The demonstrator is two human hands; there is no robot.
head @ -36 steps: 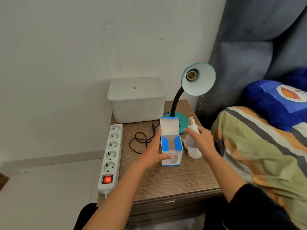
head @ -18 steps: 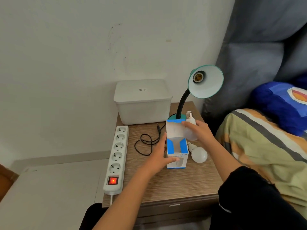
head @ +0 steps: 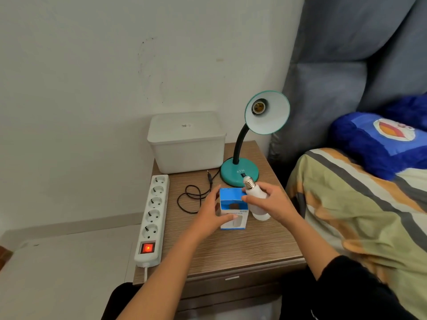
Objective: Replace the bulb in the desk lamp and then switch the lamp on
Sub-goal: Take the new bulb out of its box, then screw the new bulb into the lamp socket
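**Socket empty, a bulb in hand, nothing screwed in yet**

The bulb is in the right hand, screw cap pointing up and away, white globe down near the tabletop. The fingers are wrapped around its neck and body, thumb on the near side, so the grip is closed on it. It sits just beside the small blue and white box, touching or nearly touching its right edge. The left hand clasps that box from the left, thumb across the front and fingers behind, keeping it upright on the bedside table. The box top looks folded down; I cannot tell what, if anything, is inside.

Behind the hands stands the desk lamp, its teal base on the table's back corner and its shade tipped towards me. The socket in the shade is bare, so the old bulb looks to be already out. I cannot say for sure whether the bulb in hand is the new one or the old.

Left to do, as I judge it: lift a bulb to the socket, screw it in, then press the switch on the base. The power strip on the left has its red switch lit. A loose black cable lies between strip and box, and a white tub stands against the wall.
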